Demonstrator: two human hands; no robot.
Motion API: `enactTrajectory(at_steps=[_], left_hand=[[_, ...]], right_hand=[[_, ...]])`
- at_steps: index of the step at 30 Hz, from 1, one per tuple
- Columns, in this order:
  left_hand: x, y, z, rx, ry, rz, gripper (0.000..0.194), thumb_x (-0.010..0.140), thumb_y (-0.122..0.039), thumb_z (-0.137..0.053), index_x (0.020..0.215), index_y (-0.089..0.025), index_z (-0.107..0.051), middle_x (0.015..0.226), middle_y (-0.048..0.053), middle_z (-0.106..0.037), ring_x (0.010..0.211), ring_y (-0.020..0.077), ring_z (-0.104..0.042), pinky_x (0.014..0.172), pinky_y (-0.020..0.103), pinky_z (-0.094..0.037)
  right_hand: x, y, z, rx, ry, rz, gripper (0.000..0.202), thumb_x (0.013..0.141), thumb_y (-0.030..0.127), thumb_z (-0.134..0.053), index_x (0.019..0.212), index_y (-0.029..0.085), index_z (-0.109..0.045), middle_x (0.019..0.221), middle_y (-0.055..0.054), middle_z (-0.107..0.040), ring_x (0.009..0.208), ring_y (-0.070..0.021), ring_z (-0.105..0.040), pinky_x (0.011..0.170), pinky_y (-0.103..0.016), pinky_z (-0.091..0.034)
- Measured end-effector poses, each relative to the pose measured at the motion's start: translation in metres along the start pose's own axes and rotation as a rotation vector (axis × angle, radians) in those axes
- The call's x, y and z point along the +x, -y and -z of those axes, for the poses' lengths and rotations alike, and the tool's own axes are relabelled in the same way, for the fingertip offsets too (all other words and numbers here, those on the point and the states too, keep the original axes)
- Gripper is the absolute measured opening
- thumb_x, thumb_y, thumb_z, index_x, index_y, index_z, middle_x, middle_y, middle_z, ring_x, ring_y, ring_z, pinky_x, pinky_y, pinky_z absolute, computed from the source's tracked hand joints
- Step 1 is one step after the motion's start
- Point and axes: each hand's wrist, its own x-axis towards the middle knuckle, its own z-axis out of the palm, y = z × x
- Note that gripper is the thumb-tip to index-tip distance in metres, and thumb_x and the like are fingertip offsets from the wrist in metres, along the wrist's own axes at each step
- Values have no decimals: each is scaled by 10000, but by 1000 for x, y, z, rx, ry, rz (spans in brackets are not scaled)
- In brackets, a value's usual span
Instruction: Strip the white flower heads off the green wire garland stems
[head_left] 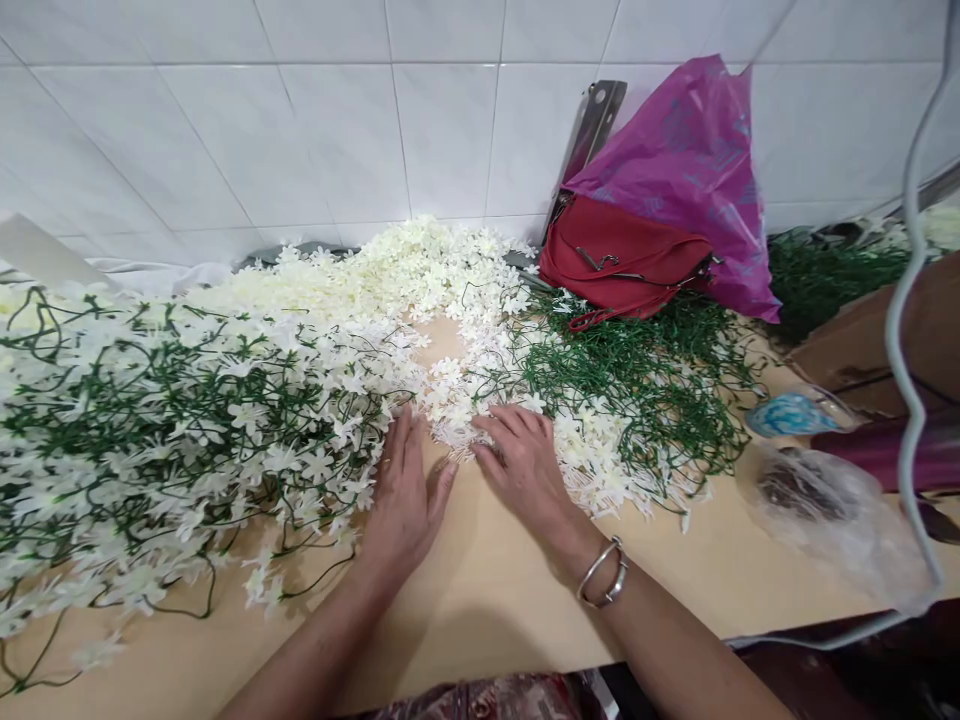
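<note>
My left hand [405, 490] lies on the table with its fingers stretched out, its edge against a big heap of white artificial flowers on green stems [247, 420]. My right hand [521, 455] is opposite, fingers spread and slightly bent, touching loose white flower heads [454, 400]. Between the two hands shows a strip of bare wood-coloured table [465, 530]. Green plastic stems [630, 365] lie in a tangle to the right, over more white blossoms. Behind my hands, cream-white flower heads [420, 265] are piled toward the wall.
A red handbag [622, 250] and a purple plastic bag [690, 170] stand against the tiled wall [337, 130]. At the right are a clear plastic bag [847, 530], a blue patterned item [791, 413], a cardboard box [892, 330] and a hanging white cable [900, 340].
</note>
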Motion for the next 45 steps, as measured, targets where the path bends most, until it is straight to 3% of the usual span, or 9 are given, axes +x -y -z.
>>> enactTrajectory(at_steps=[6,11,17,21,24,30,37,42,45], left_hand=[[14,16,1,-94,-37,114,660,1077,-441,-479,1658,-198,-280,1648,222,-439,1552,357,-409,1255,598,-368],[21,26,3,-144,-79,151,622,1076,-452,-475,1628,-196,-350,1634,198,-472,1550,334,-417,1268,575,-351],[20,22,7,-145,-34,163,615,1070,-436,-485,1624,-198,-362,1631,200,-478,1539,346,-433,1255,582,-363],[15,17,8,-106,-13,61,583,1084,-375,-466,1623,-193,-344,1657,194,-442,1568,323,-391,1261,560,-372],[12,16,8,-80,-39,-44,532,1085,-324,-475,1591,-193,-373,1653,182,-445,1558,285,-412,1267,510,-392],[9,16,7,-58,-58,-181,373,1082,-260,-511,1453,-233,-519,1486,136,-625,1409,249,-593,1199,444,-492],[7,17,7,-49,-76,-286,178,1064,-232,-567,1221,-233,-651,1203,76,-765,1155,219,-738,1026,362,-588],[11,8,5,11,-92,-306,324,1063,-255,-582,1388,-250,-593,1330,90,-737,1200,231,-723,1024,365,-582],[13,5,2,35,-85,-353,290,1059,-200,-574,1342,-236,-627,1279,77,-759,1199,240,-710,1060,396,-564]], right_hand=[[-3,2,-1,73,42,131,212,1000,259,-690,1209,254,-723,1224,-93,-759,1171,-287,-632,1007,-470,-416],[-3,4,-1,139,69,193,168,994,248,-698,1160,255,-725,1195,-77,-773,1141,-279,-654,1006,-472,-424],[0,1,3,220,-143,46,115,1009,164,-625,1004,238,-713,1036,-72,-782,1038,-276,-677,930,-463,-454],[4,1,11,323,-329,-51,151,1009,156,-584,987,259,-692,1003,-58,-771,1001,-267,-690,918,-456,-486],[4,4,14,433,-376,-102,103,1006,198,-606,989,269,-679,998,-52,-769,985,-254,-702,934,-442,-519],[0,8,13,536,-349,-159,152,967,219,-684,1113,258,-667,1030,-48,-751,993,-221,-716,929,-379,-563],[0,9,14,500,-330,-39,126,971,158,-679,1044,260,-691,971,-16,-773,918,-205,-715,890,-360,-553],[1,9,13,482,-340,-74,88,977,190,-674,1037,255,-678,967,-25,-765,913,-217,-713,898,-376,-553],[2,9,16,470,-345,-122,81,992,207,-643,1055,247,-675,983,-39,-761,931,-224,-712,904,-385,-556]])
